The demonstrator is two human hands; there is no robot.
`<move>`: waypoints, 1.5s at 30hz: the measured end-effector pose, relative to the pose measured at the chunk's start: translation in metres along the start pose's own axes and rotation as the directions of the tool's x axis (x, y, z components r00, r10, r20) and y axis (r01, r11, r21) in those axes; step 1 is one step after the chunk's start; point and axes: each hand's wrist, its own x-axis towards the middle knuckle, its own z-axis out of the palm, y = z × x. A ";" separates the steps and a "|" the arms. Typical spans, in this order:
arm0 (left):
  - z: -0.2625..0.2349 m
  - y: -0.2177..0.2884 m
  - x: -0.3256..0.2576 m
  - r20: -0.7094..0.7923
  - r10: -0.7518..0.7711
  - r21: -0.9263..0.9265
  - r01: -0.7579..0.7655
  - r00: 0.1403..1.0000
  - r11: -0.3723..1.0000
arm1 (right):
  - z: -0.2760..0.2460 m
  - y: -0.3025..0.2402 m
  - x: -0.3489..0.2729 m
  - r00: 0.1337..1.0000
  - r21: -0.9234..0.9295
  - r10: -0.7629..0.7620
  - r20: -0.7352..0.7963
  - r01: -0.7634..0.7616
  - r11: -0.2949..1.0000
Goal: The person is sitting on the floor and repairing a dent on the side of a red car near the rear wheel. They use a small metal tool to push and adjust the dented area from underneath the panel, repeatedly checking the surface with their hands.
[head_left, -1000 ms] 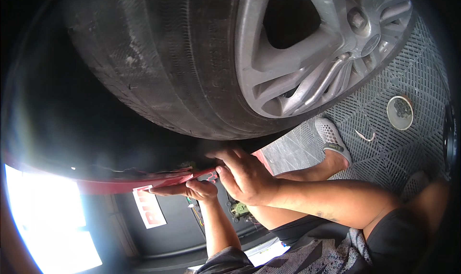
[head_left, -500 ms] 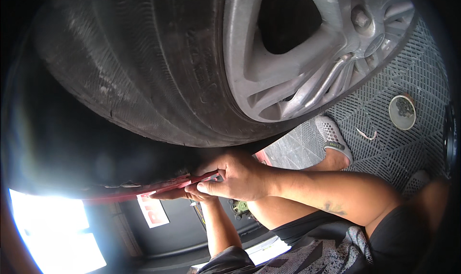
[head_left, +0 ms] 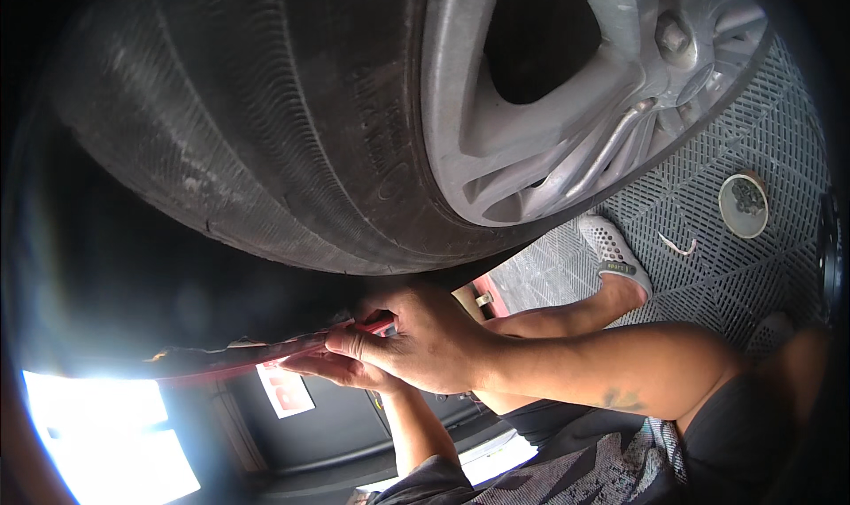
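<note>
You have a red panel point(head_left: 243, 362); tyre point(head_left: 266, 124) dark grey, wavy tread lines; wheel point(head_left: 567, 123) silver-grey. Your shirt point(head_left: 593, 465): black, speckled grey patches. Clog point(head_left: 606, 242): pale grey, dark dotted holes. Floor point(head_left: 753, 89): grey slatted lattice. Sign point(head_left: 283, 390): red, white.

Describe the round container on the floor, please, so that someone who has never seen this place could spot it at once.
Start at the big silver wheel at the top, then look right, onto the grey slatted floor. Past the pale clog and a thin pale strip is the round container, mottled grey inside. Its pale circular rim sets it apart from both.
</note>
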 end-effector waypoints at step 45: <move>0.001 0.009 0.009 -0.031 0.093 0.148 -0.088 0.995 0.985 | 0.008 0.019 0.002 0.921 -0.247 -0.226 -0.318 0.149 0.957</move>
